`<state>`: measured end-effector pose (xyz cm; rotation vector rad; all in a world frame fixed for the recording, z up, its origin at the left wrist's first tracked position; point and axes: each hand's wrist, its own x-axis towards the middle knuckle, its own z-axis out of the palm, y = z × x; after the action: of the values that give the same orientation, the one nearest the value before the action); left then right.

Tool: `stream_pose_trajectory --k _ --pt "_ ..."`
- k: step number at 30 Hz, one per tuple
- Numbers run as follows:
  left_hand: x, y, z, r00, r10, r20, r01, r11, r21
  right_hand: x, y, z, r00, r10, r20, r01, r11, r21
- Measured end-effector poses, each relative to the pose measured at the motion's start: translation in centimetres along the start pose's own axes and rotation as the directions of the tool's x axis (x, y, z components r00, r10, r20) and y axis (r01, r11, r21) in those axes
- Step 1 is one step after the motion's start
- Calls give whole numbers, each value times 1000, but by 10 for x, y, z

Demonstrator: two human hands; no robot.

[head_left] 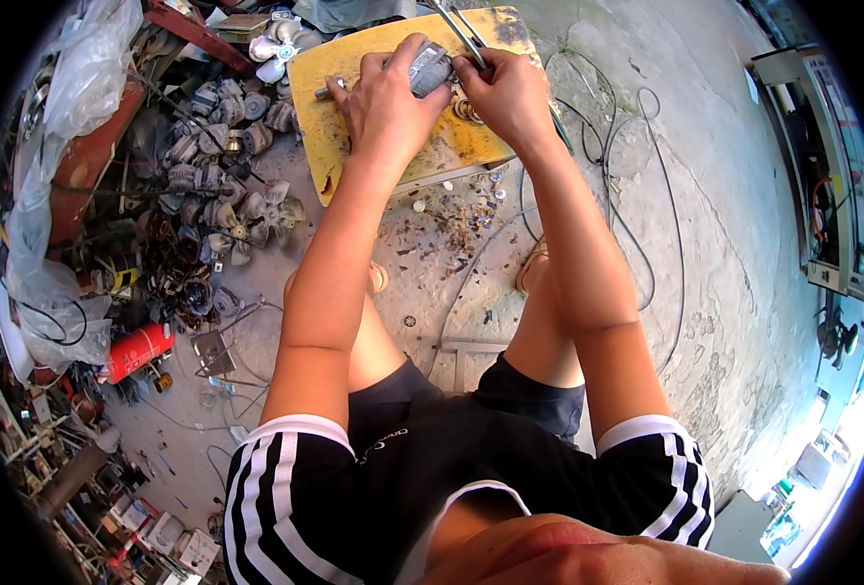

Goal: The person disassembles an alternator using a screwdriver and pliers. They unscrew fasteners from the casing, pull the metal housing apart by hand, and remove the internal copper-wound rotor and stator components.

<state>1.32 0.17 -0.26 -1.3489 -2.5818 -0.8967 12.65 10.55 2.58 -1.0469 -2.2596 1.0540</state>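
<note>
My left hand (388, 107) is wrapped round a grey cylindrical metal part (432, 68), which looks like a motor rotor. A short shaft end (323, 94) sticks out on the left, past my fingers. My right hand (512, 97) is closed on a tool with two slim metal bars (463, 27) that point up and away; its exact kind cannot be made out. My right thumb and fingers are close to the rotor's right end. Both hands are over a worn yellow board (476, 146). Small brass-coloured rings (466, 110) lie on it between my hands.
Old motors (222, 141) and fan blades (268, 214) are heaped on the left. A red cylinder (139, 353) lies nearer. Black cables (680, 244) loop across the concrete floor to the right. Debris (451, 219) is scattered before the board. A cabinet (807, 166) stands far right.
</note>
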Motion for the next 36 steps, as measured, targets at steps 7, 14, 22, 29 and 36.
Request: stream_pose_trajectory --k 7,14,22,29,36 --pt "0 2 0 1000 -1 -6 1 1000 3 5 15 9 991 -74 -115 90 986 139" --pt "0 3 3 999 13 -39 -11 999 47 6 18 10 987 -68 -147 100 969 225" --pt "-1 4 1 999 17 -37 -16 1000 19 7 23 13 993 -47 -106 66 980 190" --pt "-2 5 3 998 17 -60 -16 1000 24 10 25 12 998 18 -61 -10 992 123" --pt "-1 1 10 996 30 -90 -26 999 46 9 23 11 987 -6 -158 43 971 234"
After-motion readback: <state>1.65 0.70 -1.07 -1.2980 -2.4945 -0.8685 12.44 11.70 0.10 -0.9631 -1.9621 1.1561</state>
